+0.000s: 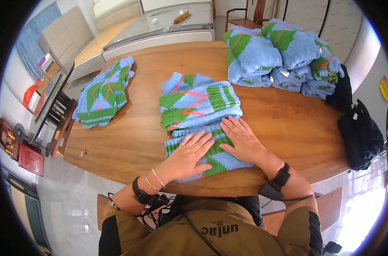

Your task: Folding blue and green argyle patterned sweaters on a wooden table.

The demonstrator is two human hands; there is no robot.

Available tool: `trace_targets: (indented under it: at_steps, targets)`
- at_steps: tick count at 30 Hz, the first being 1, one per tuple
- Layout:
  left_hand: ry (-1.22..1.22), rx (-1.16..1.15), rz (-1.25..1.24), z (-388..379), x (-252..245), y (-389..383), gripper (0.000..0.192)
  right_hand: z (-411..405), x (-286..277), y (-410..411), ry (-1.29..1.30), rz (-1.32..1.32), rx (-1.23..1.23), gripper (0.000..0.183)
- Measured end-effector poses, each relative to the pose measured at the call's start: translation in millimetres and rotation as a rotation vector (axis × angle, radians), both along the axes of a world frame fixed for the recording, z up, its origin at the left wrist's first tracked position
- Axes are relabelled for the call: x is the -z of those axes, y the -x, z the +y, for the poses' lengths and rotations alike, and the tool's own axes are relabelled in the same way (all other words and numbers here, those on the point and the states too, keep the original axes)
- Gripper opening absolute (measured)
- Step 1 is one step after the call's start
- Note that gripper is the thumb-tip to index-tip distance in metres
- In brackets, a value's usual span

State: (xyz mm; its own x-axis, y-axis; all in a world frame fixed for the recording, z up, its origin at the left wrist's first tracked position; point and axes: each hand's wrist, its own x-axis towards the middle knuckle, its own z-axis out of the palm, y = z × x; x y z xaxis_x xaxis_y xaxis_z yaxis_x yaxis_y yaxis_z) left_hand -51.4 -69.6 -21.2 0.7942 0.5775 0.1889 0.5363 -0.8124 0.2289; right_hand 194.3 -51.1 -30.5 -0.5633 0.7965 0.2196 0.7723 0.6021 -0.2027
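Note:
A blue and green knitted sweater with red lines (197, 102) lies partly folded on the wooden table in front of me. My left hand (189, 156) rests flat, palm down, on its near part, fingers a little apart. Flat on the same knit, farther right, is my right hand (242, 139), its fingertips by the edge of the upper folded layer. Neither hand grips the fabric. The palms and the knit under them are hidden.
Another such sweater (103, 92) lies at the table's left. Folded sweaters (258, 52) are stacked at the far right, beside dark garments (360, 137) at the right edge. A small item (83, 153) lies near the left edge of the wooden table (293, 128).

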Motion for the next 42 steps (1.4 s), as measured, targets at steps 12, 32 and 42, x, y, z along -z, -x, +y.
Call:
trace_targets:
  at_steps: [12, 32, 42]
  targets:
    - [0.118, -0.049, -0.069, -16, -7, 33, 0.066, -37, -10, -22, 0.028, 0.017, 0.041, 0.064]
    - [0.111, -0.046, 0.067, -48, -22, 40, 0.066, -42, -17, -70, -0.175, -0.035, -0.051, 0.058]
    - [0.204, -0.108, -0.214, -49, -29, 58, 0.051, -28, -21, -60, -0.131, 0.171, -0.258, 0.044]
